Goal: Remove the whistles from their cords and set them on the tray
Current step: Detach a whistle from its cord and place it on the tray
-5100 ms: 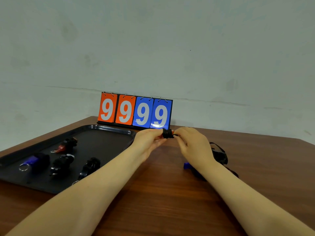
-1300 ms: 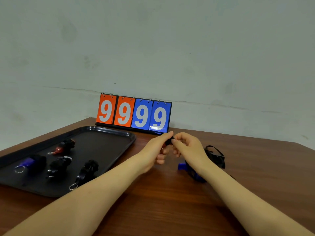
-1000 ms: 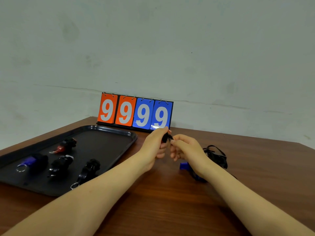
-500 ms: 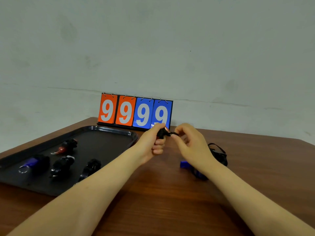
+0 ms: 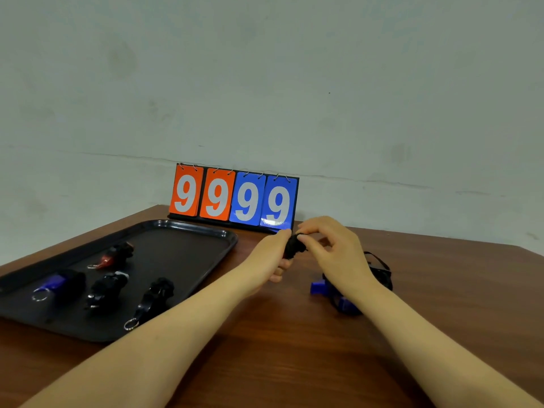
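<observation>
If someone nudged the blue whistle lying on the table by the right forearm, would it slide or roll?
The blue whistle probably slides rather than rolls: its body looks blocky. The black cord bunched behind it looks floppy and would likely drag along. It seems light, being small plastic.

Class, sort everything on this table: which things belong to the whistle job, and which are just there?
Job: black whistle held by left hand and right hand; blue whistle; cords; tray; four whistles on it.
Just there: scoreboard.
</observation>
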`<state>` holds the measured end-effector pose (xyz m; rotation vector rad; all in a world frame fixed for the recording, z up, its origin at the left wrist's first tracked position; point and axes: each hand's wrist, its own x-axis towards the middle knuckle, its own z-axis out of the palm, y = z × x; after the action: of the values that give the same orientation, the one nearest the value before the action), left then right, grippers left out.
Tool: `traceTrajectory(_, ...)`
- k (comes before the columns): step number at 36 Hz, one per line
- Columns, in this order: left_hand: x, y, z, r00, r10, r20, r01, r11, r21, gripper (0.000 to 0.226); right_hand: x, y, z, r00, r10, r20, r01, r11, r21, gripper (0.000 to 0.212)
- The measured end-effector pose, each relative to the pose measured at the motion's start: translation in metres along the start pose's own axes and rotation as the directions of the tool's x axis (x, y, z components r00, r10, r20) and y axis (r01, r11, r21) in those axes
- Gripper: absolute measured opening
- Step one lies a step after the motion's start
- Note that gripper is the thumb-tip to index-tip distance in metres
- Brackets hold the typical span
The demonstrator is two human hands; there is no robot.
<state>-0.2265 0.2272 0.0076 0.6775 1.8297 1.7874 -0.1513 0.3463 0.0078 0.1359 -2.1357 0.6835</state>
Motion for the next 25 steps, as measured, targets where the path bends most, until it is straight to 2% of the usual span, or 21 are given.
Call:
traceTrajectory(2,0.001,-0.001,0.002,1.000,-0.011,-0.028,0.011,1.000,0.008,0.037,0.000,-0.001,0.000,0.998,0.049,0.036,-0.050,0.998,0.036,0.009)
traceTrajectory(5,0.003,-0.002,0.005,0.985,-0.021,-0.173,0.021,1.000,-0.003,0.030,0.000,0.000,0.000,0.989,0.100,0.108,-0.105,0.994,0.039,0.006)
traceTrajectory(8,0.008,-0.008,0.002,0.955,0.138,-0.262,-0.094,0.980,0.173,0.023,0.000,-0.001,0.001,0.983,0.137,0.125,-0.144,0.989,0.046,0.005)
traceTrajectory(10,0.007,-0.011,-0.001,0.922,0.292,-0.255,-0.212,0.930,0.299,0.024,0.001,-0.001,0.001,0.974,0.199,0.109,-0.211,0.971,0.110,0.004)
traceTrajectory(12,0.004,-0.011,-0.003,0.897,0.376,-0.233,-0.277,0.887,0.369,0.023,0.003,-0.002,-0.001,0.958,0.265,0.108,-0.282,0.940,0.192,0.005)
traceTrajectory(14,0.003,-0.008,-0.002,0.893,0.406,-0.193,-0.265,0.822,0.504,0.018,0.004,-0.003,-0.003,0.934,0.329,0.138,-0.355,0.896,0.269,0.006)
traceTrajectory(16,0.001,-0.004,0.003,0.899,0.411,-0.153,-0.189,0.678,0.711,0.015,0.005,-0.003,-0.005,0.906,0.379,0.188,-0.421,0.851,0.313,0.007)
traceTrajectory(17,0.002,-0.003,0.004,0.895,0.418,-0.155,-0.174,0.648,0.742,0.018,0.005,-0.002,-0.005,0.893,0.397,0.213,-0.448,0.834,0.323,0.008)
traceTrajectory(20,0.003,-0.007,0.003,0.889,0.429,-0.160,-0.187,0.660,0.728,0.025,0.006,0.000,-0.008,0.846,0.450,0.285,-0.531,0.755,0.385,0.010)
traceTrajectory(22,0.003,-0.011,0.000,0.884,0.444,-0.147,-0.248,0.712,0.657,0.028,0.006,0.001,-0.009,0.819,0.460,0.343,-0.572,0.687,0.448,0.011)
traceTrajectory(23,0.003,-0.012,0.000,0.888,0.431,-0.162,-0.277,0.781,0.560,0.031,0.006,0.001,-0.009,0.808,0.462,0.366,-0.590,0.649,0.480,0.011)
traceTrajectory(25,0.001,-0.009,0.003,0.901,0.397,-0.172,-0.273,0.830,0.487,0.028,0.005,0.001,-0.009,0.782,0.474,0.406,-0.623,0.552,0.555,0.009)
